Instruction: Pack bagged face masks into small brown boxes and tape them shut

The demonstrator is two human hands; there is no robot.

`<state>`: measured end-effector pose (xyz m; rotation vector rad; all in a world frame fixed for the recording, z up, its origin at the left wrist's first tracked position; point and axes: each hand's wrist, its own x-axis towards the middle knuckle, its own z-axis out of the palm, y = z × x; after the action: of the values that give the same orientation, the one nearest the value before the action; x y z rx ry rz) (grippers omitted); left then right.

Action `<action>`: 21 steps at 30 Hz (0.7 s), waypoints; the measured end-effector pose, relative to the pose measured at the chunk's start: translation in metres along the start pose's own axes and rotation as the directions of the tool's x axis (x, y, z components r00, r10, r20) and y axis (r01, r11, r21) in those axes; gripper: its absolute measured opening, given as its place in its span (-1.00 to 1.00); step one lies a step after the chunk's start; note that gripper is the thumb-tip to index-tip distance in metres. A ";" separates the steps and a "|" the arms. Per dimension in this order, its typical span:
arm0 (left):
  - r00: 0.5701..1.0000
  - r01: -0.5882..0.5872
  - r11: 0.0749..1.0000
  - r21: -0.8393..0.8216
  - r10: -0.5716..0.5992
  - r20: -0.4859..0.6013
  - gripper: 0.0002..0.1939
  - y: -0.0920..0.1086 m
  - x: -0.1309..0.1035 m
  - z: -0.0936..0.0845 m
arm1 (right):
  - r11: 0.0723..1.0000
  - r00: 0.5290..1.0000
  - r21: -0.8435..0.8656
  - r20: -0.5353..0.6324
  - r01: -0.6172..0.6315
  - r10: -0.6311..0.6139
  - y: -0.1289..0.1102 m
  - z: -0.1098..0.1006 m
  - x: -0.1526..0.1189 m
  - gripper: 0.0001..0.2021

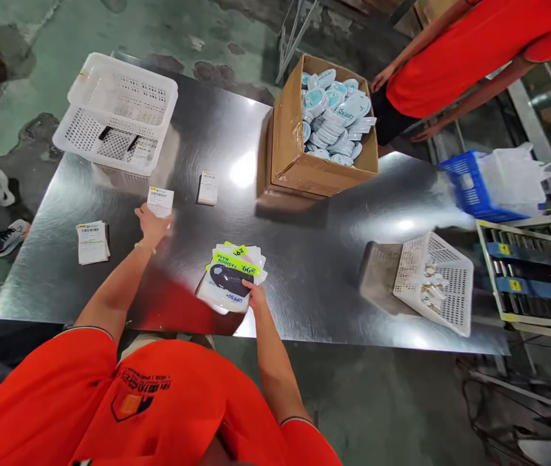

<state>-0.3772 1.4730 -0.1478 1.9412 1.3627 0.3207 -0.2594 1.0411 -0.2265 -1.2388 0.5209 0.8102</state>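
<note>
My left hand (153,228) is closed on a white printed card (161,199) with a yellow mark and a barcode; whether it is one card or a small stack I cannot tell. At the table's near side my right hand (256,296) grips the edge of a fanned pile of face mask packs (230,278), thumb on top. The uppermost pack shows a black mask and a lime-green band. Left of my left forearm lies a stack of similar cards (93,243). Another small card stack (208,189) sits between my left hand and the carton.
Two white baskets (124,71) stand at the far left, a few cards inside. A carton (299,162) heaped with round packs stands at the back. A tilted white basket (462,285) is on the right. A person in red (469,52) stands across the steel table (314,278).
</note>
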 end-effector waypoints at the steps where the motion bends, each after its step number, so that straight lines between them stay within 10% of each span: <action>1: 0.999 0.010 1.000 0.017 -0.010 -0.032 -0.27 0.009 -0.011 0.008 | 1.000 1.000 0.008 0.016 0.006 -0.006 0.000 0.000 0.000 -0.54; 11: 0.972 -0.059 0.982 0.177 0.017 0.232 -0.27 0.052 -0.113 0.085 | 0.999 1.000 0.033 0.025 -0.002 0.001 0.000 0.003 -0.001 -0.54; 17: 0.980 -0.147 0.966 0.212 0.113 0.164 -0.25 0.121 -0.026 0.102 | 0.999 1.000 -0.030 -0.009 0.022 -0.022 0.002 0.002 -0.002 -0.58; 21: 0.926 -0.272 0.928 0.257 0.179 0.333 -0.25 0.158 0.038 0.131 | 1.000 1.000 0.001 0.015 0.003 -0.003 0.002 -0.002 -0.003 -0.52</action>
<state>-0.1742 1.4252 -0.1392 2.2952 1.0283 -0.0862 -0.2627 1.0387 -0.2258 -1.2308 0.5070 0.8163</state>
